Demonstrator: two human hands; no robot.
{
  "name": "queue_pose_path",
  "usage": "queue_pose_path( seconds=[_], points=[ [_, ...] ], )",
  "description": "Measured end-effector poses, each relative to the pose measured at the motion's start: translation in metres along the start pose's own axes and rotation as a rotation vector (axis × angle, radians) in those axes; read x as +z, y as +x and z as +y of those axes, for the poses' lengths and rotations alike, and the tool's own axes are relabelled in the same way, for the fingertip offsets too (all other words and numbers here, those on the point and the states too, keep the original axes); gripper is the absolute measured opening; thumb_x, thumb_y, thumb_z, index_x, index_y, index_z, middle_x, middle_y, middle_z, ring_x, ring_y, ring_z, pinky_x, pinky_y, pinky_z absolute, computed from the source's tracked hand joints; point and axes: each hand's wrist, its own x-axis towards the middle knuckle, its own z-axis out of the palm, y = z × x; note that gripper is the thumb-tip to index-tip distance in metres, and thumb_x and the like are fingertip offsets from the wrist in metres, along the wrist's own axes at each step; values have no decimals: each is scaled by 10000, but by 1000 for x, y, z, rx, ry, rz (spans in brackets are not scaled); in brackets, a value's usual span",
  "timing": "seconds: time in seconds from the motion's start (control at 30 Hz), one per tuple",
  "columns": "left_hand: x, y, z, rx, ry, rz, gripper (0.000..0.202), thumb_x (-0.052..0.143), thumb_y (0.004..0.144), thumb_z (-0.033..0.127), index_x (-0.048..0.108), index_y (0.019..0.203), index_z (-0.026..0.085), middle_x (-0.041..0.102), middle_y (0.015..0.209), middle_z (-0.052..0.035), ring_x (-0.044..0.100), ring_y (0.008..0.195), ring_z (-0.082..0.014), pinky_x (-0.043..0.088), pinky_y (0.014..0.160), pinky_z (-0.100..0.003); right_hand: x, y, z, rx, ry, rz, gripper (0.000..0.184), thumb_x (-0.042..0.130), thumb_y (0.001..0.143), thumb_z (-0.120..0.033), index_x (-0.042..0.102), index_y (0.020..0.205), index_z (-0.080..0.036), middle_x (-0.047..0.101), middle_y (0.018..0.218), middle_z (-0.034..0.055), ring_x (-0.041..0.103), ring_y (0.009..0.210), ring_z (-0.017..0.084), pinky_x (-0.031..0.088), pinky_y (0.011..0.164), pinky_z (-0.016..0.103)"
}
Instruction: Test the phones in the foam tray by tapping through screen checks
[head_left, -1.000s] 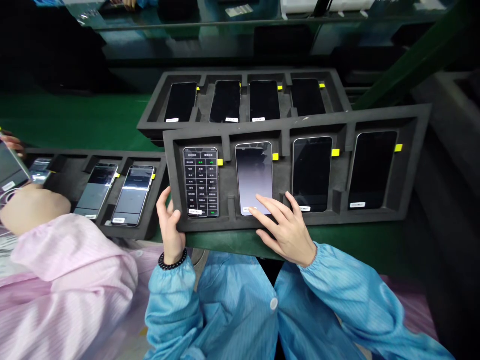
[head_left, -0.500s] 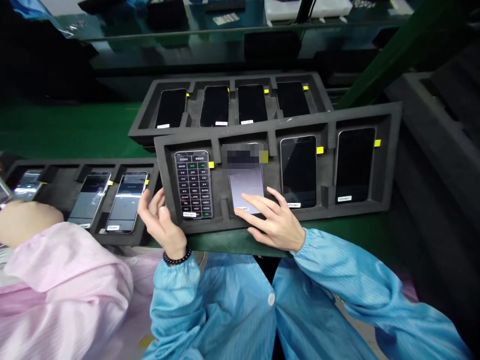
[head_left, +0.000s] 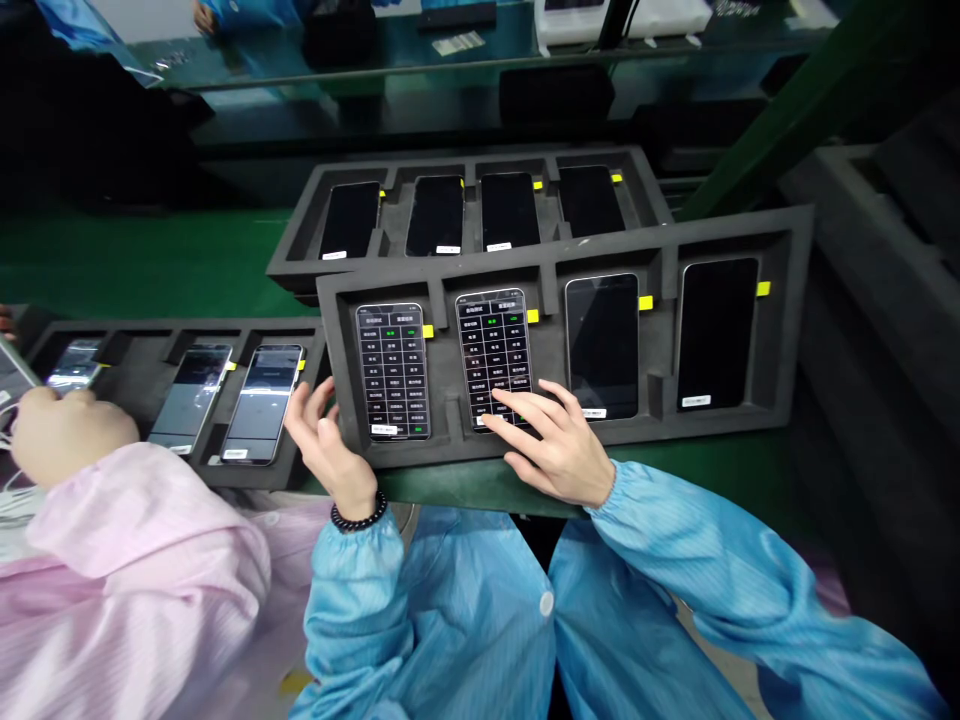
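A dark foam tray (head_left: 442,455) with several phones in separate slots lies in front of me, its far side resting against another tray. My right hand (head_left: 559,440) is open, its fingers spread over the lower part of the second smartphone (head_left: 491,345), whose screen shows a grid of labelled cells. The same sort of grid is lit on the leftmost smartphone (head_left: 394,370). Dark screens show on the third smartphone (head_left: 602,345) and the rightmost smartphone (head_left: 718,330). My left hand (head_left: 330,450) is open beside the tray's left end, fingers loosely bent and apart.
Behind stands another foam tray (head_left: 292,262) with dark-screened phones. To the left, a co-worker's hand (head_left: 71,430) is near a third foam tray (head_left: 202,470) with several phones. A green post (head_left: 780,110) slants at the right, and foam trays (head_left: 862,230) are stacked beyond it.
The second phone's screen has switched from a pale display to the grid of cells. My right hand stays over it. The whole view has shifted slightly.
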Motion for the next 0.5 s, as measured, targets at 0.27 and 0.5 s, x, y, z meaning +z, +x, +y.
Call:
queue_pose_path(
  seconds=[0.27,0.5],
  points=[
    [21,59,34,558,347,-294,565,241,1049,441,645,1351,185,667,1322,-111,498,1263,-287,303,1146,-486,-2,2,-1,15,19,47,333,467,1000,-264,660,1263,-198,710,1335,98,607,1181,216,398,1130,459],
    [44,79,31,493,429,-351,612,283,1017,554,673,1305,181,686,1192,-146,494,1159,-341,276,1083,-550,-3,-1,-1,39,68,9,374,498,972,-245,632,1318,-200,685,1375,100,589,1218,225,407,1139,468]
  ],
)
